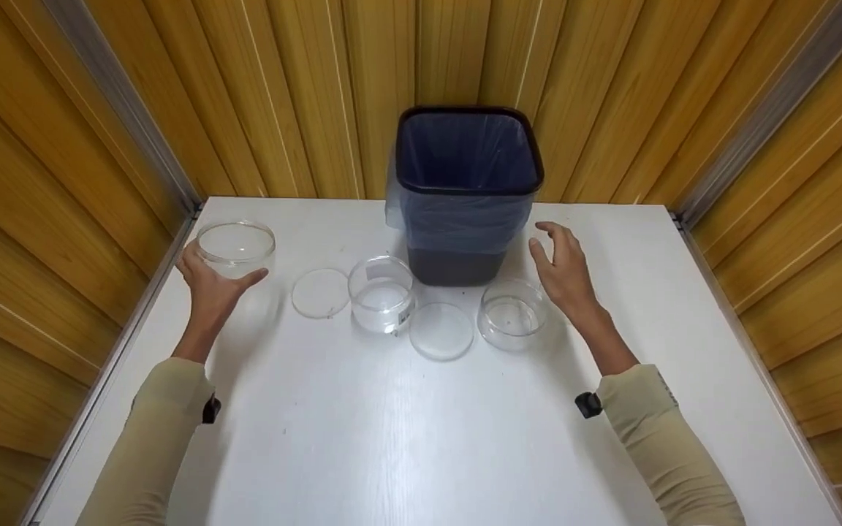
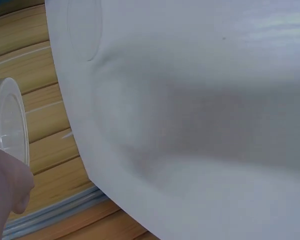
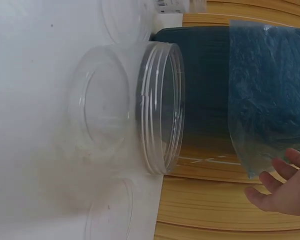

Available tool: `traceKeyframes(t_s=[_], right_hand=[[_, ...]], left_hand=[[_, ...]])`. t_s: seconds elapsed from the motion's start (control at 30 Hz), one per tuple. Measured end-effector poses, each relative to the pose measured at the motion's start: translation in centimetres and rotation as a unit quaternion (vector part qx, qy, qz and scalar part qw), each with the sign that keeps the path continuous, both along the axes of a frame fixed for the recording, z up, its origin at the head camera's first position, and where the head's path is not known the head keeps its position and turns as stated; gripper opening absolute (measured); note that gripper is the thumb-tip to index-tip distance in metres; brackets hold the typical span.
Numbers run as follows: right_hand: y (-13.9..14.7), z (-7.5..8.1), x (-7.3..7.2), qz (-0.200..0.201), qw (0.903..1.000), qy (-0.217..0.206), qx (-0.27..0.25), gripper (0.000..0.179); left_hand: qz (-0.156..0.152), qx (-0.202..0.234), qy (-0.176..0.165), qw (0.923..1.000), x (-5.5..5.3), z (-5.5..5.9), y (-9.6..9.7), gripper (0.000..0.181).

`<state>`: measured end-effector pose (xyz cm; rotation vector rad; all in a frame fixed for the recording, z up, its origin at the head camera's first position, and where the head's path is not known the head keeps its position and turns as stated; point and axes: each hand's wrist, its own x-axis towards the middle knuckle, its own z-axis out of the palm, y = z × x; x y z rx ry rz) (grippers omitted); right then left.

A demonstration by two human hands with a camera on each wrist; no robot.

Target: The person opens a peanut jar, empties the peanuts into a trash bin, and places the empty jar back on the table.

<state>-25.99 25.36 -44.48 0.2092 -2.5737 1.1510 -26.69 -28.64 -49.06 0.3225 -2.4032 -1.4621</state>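
At the table's back left, my left hand [image 1: 213, 285] grips a clear plastic jar [image 1: 237, 252], its thumb and fingers round the sides. The left wrist view shows this jar [image 2: 10, 120] raised off the tabletop. My right hand [image 1: 563, 267] is held up beside the bin, holding nothing, its fingers apart and loosely bent. Nearest to it stands another clear jar [image 1: 512, 315], with a threaded rim in the right wrist view. A third clear jar [image 1: 381, 296] with a small printed label is left of the bin. Clear round lids [image 1: 441, 332] lie flat near the jars.
A dark bin [image 1: 457, 267] with a translucent bluish liner [image 1: 465, 219] stands at the back middle of the white table [image 1: 392, 438]. Wood-patterned panels [image 1: 304, 95] rise behind and on both sides, with metal posts [image 1: 125, 102] at the corners.
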Motion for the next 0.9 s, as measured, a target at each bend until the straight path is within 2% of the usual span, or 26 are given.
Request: traceKeyframes(t_s=[0.23, 0.4, 0.53, 0.67, 0.9], right_hand=[[0.4, -0.2, 1.0, 0.038, 0.9941, 0.013, 0.101, 0.055], [0.2, -0.7, 1.7, 0.052, 0.987, 0.003, 0.152, 0.061], [0.0, -1.1, 2.1, 0.062, 0.9838, 0.007, 0.168, 0.061], [0.1, -1.4, 2.5, 0.067, 0.9829, 0.017, 0.171, 0.06], [0.4, -2.4, 3.2, 0.067, 0.9849, -0.004, 0.16, 0.06]], left_hand=[[0.037, -0.014, -0.031, 0.9988, 0.7, -2.8, -2.0, 0.122], [0.053, -0.033, -0.044, 0.9971, 1.1, -4.5, -2.2, 0.121], [0.057, -0.038, -0.059, 0.9959, 1.4, -5.2, -1.6, 0.118], [0.048, -0.033, -0.067, 0.996, 1.0, -5.7, -0.8, 0.118], [0.041, 0.013, -0.049, 0.9979, 0.1, -6.6, 0.0, 0.117]])
